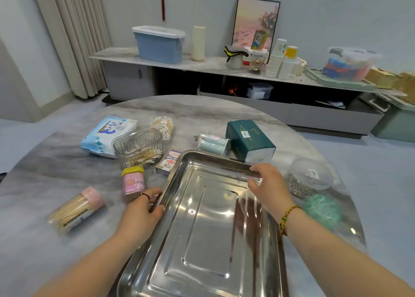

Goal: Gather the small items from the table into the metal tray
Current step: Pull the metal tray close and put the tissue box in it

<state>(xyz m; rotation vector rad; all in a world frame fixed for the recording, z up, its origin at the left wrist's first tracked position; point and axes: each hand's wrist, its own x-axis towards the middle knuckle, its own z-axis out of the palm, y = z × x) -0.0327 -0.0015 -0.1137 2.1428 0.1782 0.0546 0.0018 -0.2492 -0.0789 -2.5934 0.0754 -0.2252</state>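
Observation:
An empty metal tray (208, 234) lies on the marble table in front of me. My left hand (141, 213) grips its left rim. My right hand (269, 186) holds the far right rim. Around the tray lie a pink jar with a yellow lid (133, 182), a toothpick tube with a pink cap (76, 209), a card box (168, 161), a clear tub of cotton swabs (139, 147), a bagged bundle of swabs (162, 126), a pale blue tube pack (212, 143), a clear tub of metal clips (308, 177) and a green scrubber (323, 210).
A blue-white wipes pack (105, 135) and a dark green tissue box (249, 139) lie at the table's far side. Behind the table a low sideboard (157, 63) carries a blue bin, cup stacks and boxes.

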